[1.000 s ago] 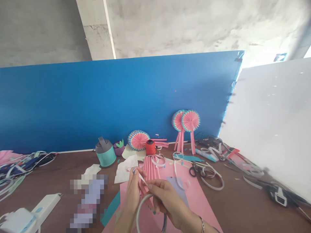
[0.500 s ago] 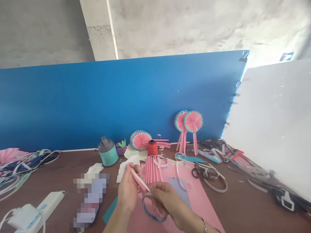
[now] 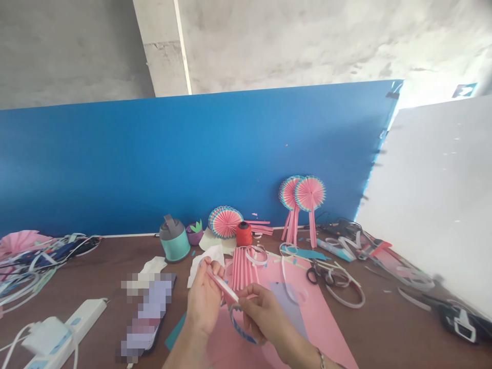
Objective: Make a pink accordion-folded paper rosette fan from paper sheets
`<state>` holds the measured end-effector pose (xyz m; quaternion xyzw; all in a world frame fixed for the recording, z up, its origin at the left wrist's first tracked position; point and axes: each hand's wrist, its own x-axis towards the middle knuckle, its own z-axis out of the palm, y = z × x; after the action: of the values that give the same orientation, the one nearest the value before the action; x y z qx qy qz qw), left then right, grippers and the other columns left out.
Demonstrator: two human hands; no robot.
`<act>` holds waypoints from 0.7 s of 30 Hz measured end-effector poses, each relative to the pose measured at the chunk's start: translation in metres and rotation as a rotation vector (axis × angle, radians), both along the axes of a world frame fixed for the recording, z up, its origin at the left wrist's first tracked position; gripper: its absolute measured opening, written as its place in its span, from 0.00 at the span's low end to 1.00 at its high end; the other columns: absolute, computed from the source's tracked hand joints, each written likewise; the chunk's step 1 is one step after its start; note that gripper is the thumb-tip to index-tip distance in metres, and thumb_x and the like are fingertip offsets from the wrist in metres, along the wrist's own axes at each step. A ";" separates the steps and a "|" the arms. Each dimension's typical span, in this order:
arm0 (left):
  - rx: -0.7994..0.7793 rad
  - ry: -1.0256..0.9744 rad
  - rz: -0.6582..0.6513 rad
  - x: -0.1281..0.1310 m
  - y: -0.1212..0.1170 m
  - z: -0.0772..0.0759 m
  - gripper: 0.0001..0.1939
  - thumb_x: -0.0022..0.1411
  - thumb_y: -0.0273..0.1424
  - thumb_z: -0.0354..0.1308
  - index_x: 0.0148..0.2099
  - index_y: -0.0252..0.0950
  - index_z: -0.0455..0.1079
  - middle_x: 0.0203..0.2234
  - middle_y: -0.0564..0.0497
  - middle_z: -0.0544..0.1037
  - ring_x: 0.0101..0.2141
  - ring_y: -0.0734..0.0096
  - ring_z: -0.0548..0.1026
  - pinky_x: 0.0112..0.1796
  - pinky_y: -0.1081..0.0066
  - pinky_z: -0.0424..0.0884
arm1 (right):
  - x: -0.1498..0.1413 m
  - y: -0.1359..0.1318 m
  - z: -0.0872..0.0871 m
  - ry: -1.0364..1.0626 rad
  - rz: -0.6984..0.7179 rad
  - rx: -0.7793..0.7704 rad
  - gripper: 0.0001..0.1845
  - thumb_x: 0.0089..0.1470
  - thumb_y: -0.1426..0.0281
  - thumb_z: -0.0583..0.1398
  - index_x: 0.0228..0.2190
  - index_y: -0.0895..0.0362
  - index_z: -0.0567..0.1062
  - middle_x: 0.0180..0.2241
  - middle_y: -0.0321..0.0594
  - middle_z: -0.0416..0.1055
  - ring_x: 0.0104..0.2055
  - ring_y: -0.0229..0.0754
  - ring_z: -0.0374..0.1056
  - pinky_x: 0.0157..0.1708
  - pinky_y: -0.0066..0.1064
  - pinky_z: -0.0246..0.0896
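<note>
Over the pink paper sheet [image 3: 323, 318], my left hand [image 3: 203, 302] is closed round a narrow pink paper strip [image 3: 223, 285] with a white band along its upper face. My right hand [image 3: 265, 310] pinches near the strip's lower end, and a roll of tape [image 3: 243, 334] hangs in its fingers. The tape seems to run from the strip to the roll, but the fingers hide the join. Just beyond the hands lies a pleated pink paper [image 3: 243, 271], with a white tape ring [image 3: 257, 255] on its upper right edge.
A red thread spool [image 3: 244, 234] and pleated paper rosettes [image 3: 226, 223] stand by the blue partition [image 3: 154, 164]. Two rosette fans [image 3: 310, 193] lean there too. Scissors [image 3: 313, 275] and paper scraps lie right; a phone [image 3: 148, 315], power strip [image 3: 65, 335] and teal pot [image 3: 175, 243] left.
The view has shifted slightly, so the scene sits a little further right. My right hand has turned a little with the tape roll; both hands keep their holds.
</note>
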<state>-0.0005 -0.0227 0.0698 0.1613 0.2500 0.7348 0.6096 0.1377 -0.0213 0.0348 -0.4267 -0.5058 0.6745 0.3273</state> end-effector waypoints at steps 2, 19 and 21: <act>0.002 -0.020 -0.001 0.000 -0.001 0.001 0.08 0.64 0.30 0.50 0.31 0.38 0.62 0.23 0.57 0.56 0.24 0.76 0.60 0.29 0.75 0.64 | 0.000 -0.001 0.003 -0.049 -0.013 0.031 0.14 0.47 0.59 0.61 0.29 0.57 0.67 0.12 0.27 0.66 0.07 0.27 0.50 0.09 0.20 0.36; 0.191 0.088 0.147 -0.003 -0.010 0.013 0.10 0.64 0.35 0.52 0.31 0.38 0.60 0.22 0.58 0.54 0.23 0.76 0.53 0.29 0.74 0.63 | 0.002 -0.011 0.010 -0.258 -0.163 0.418 0.11 0.54 0.63 0.56 0.25 0.57 0.68 0.16 0.28 0.57 0.19 0.32 0.50 0.19 0.24 0.41; 0.191 0.120 0.183 -0.002 -0.010 0.013 0.10 0.64 0.35 0.52 0.31 0.38 0.60 0.22 0.58 0.53 0.23 0.76 0.53 0.28 0.74 0.62 | 0.004 -0.012 0.010 -0.302 -0.170 0.469 0.12 0.55 0.62 0.55 0.26 0.57 0.69 0.16 0.28 0.56 0.19 0.32 0.49 0.19 0.24 0.41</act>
<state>-0.0028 -0.0323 0.0830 0.2387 0.2285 0.7969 0.5057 0.1413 -0.0335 0.0447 -0.4756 -0.6535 0.4382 0.3934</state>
